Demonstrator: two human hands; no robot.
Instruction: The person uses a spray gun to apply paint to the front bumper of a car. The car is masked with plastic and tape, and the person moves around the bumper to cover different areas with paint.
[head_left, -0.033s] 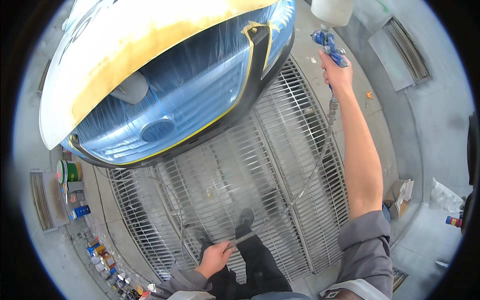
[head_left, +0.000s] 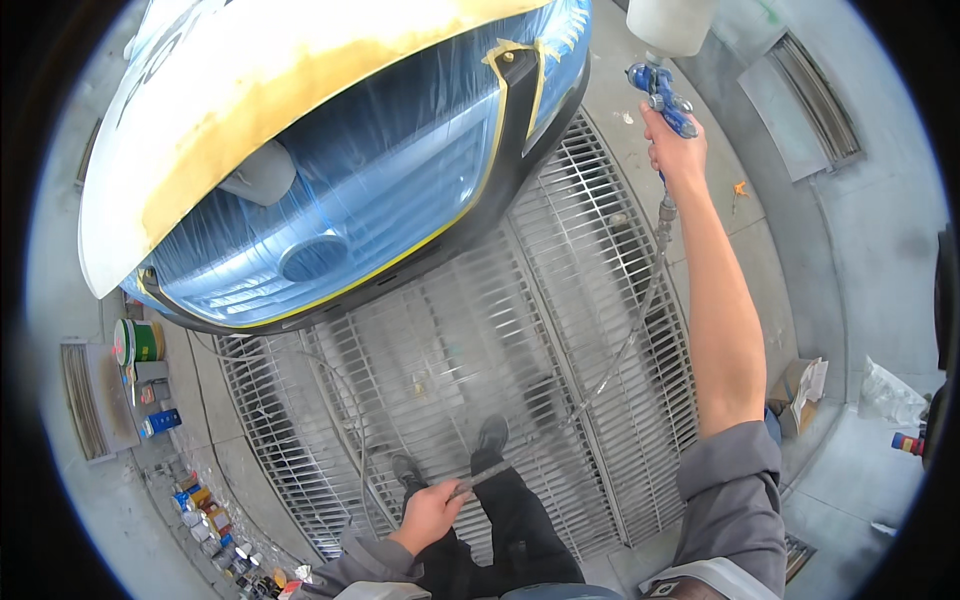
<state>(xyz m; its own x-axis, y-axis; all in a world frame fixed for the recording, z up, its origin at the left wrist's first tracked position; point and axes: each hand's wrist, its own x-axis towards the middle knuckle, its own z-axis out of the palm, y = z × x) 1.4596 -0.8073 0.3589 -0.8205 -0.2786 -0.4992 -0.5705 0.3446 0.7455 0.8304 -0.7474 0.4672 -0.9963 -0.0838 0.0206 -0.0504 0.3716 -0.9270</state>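
Observation:
My right hand [head_left: 680,150], arm stretched far forward, is wrapped around the handle of a blue spray gun [head_left: 657,92]. A whitish paint cup [head_left: 672,25] sits on top of the gun. From its handle an air hose [head_left: 625,350] runs down and curves back toward me. My left hand [head_left: 430,518], low in front of my body, is closed around that hose. To the left of the gun is a vehicle with a white panel [head_left: 230,110], yellowish-tan along its lower edge. Blue masking film [head_left: 370,215] covers the part below, bordered by yellow tape and black trim [head_left: 515,100].
A metal floor grating [head_left: 480,320] lies under my feet. Along the left wall stand a green-and-white bucket [head_left: 140,342] and several small cans [head_left: 215,520]. A cardboard box [head_left: 795,392] and clear plastic sheeting [head_left: 888,392] are at the right. Vents [head_left: 815,95] line the walls.
The spray gun and my right hand have shifted very slightly to the right. My left hand stays on the hose.

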